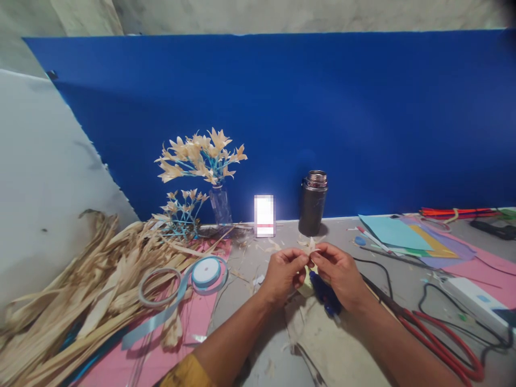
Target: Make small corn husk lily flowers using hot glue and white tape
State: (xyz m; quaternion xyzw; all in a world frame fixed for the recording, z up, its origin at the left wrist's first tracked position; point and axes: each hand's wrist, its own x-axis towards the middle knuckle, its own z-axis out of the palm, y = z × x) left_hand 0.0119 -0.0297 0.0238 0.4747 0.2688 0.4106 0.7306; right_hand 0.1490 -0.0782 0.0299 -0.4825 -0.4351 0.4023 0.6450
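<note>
My left hand (284, 274) and my right hand (338, 271) meet above the middle of the table, fingertips pinching a small folded piece of dried husk (310, 246) between them. Under my hands lie a blue glue gun (325, 295) and a pale yellow object partly hidden by my fingers. A pile of dried corn husks (76, 293) spreads over the left of the table. A bouquet of husk flowers on blue stems (201, 158) stands in a clear bottle (220, 207) at the back.
A light blue ribbon spool (205, 271) and loose ribbon lie on pink paper (193, 322). A dark steel flask (313, 203) and a phone (265, 215) stand by the blue backboard. Coloured paper sheets (407, 234), red-handled scissors (443, 338) and a white power strip (471, 295) lie on the right.
</note>
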